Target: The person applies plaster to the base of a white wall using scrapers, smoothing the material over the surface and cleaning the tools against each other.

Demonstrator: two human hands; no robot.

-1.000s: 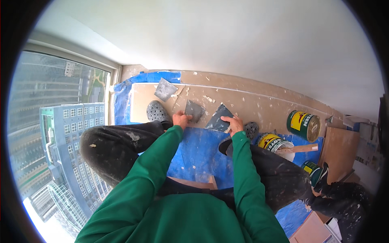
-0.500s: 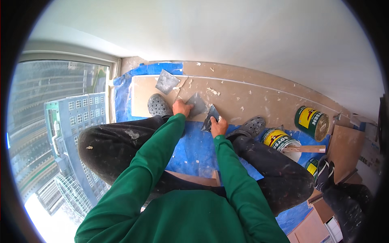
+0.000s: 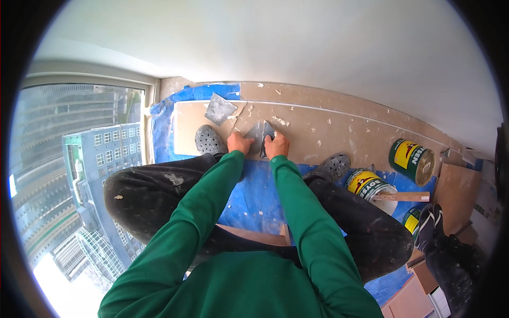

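Observation:
My left hand [image 3: 239,143] is closed on the edge of a thin grey putty spreader [image 3: 254,133], a square metal sheet held low over the brown board [image 3: 328,127]. In my right hand [image 3: 277,144] is a second, darker putty spreader [image 3: 268,130]. Its blade stands steeply tilted and meets the first one, or nearly so; exactly where they touch I cannot make out. A third square spreader [image 3: 219,108], smeared with pale filler, lies on the board beyond my left hand. Dried filler crumbs [image 3: 281,121] are scattered near both hands.
Blue sheeting [image 3: 249,204] covers the floor between my legs. To the right are a green-and-yellow paint can [image 3: 412,160] and an open one [image 3: 367,184] with a wooden stick [image 3: 403,196] across it. Another person's leg [image 3: 448,259] is beyond. At left is a window [image 3: 79,159]; ahead, a pale wall [image 3: 297,47].
My right hand has moved left and slightly up with its spreader, bringing that blade against or close to the one in my left hand. My left hand has hardly moved.

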